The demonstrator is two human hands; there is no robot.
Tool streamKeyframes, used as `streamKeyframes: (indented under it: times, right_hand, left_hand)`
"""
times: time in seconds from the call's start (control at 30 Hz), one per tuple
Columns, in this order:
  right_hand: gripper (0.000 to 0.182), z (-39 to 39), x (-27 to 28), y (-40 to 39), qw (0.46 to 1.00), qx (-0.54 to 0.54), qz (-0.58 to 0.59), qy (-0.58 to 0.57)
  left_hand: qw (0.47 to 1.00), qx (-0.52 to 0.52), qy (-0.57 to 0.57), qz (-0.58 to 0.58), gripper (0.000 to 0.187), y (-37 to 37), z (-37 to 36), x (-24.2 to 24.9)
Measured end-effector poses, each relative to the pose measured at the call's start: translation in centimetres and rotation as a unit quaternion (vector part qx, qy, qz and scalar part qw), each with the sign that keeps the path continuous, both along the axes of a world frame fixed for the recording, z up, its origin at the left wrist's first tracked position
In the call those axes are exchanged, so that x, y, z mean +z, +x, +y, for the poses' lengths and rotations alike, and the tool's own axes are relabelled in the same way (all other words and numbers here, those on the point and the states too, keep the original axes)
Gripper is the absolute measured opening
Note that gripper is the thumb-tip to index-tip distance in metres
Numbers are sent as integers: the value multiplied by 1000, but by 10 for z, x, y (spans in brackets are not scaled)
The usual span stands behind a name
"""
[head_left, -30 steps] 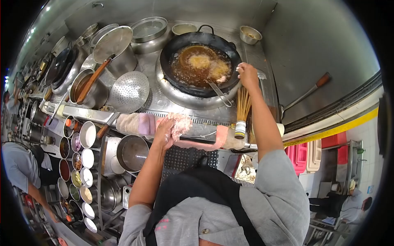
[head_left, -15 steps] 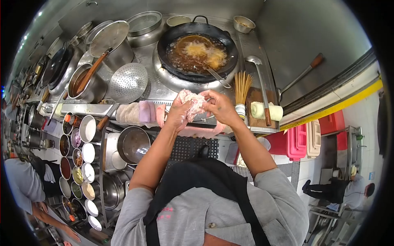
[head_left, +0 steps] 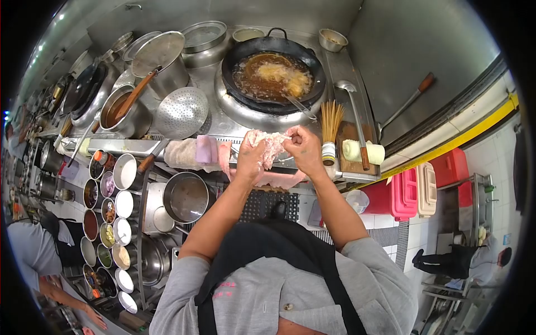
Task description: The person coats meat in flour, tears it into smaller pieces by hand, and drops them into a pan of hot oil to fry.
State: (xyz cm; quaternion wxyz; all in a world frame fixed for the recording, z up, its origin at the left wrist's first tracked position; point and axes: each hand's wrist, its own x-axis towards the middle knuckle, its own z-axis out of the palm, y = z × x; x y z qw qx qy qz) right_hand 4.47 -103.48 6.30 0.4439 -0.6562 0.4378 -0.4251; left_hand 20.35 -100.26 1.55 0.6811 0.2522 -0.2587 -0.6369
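A pale pink, flour-coated piece of raw meat (head_left: 272,147) hangs stretched between my two hands, in front of the stove edge. My left hand (head_left: 249,158) is closed on its left side, with white coating on the fingers. With pinched fingertips, my right hand (head_left: 305,152) grips the upper right edge of the meat. Beyond the hands, a black wok (head_left: 231,84) of bubbling oil holds golden frying pieces (head_left: 282,75). A metal utensil handle (head_left: 301,106) leans out over the wok's near rim.
Right of my hands stand a bundle of thin sticks (head_left: 332,120), a ladle (head_left: 353,117) and a rolled cloth (head_left: 365,152). To the left are a perforated skimmer (head_left: 182,113), a pot (head_left: 134,121) and several ingredient bowls (head_left: 124,204). Another person's arm (head_left: 70,301) shows at lower left.
The meat was bunched between my hands and is now spread out wider. My right hand has moved slightly right, pulling at its edge. The whole view has shifted a little.
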Motion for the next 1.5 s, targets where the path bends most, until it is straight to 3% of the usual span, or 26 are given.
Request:
streamKeyframes:
  times: [0.13,0.33,0.53,0.6,0.7,0.9,1.13,1.33,1.5]
  right_hand:
    - [13,-2,-11,6,998,-52,-20,-21]
    - [23,-11,-14,3,977,41,-180,104]
    - [27,-13,-17,6,995,87,0,-49]
    - [27,-17,-21,3,995,94,-23,10]
    - [26,-20,-23,0,986,122,-95,64]
    - [24,-21,-16,-7,972,130,-159,112]
    - [27,-22,-12,-10,934,133,-262,203]
    - [25,-34,-22,-17,954,72,-219,193]
    - [26,-43,-19,-21,942,67,-269,190]
  left_hand:
    - [1000,13,2,-6,19,-4,7,14]
    - [1000,11,-25,-15,18,6,-2,3]
    - [997,-69,-33,-33,19,18,-7,0]
    - [995,-76,-30,-55,23,18,-8,1]
    - [987,-6,-29,-160,29,8,-5,12]
    - [985,22,-41,-165,32,7,-13,10]
    - [993,13,14,-120,29,11,-22,-1]
    - [999,-1,14,30,21,15,-29,-1]
    - [998,-62,25,-1,25,18,-27,8]
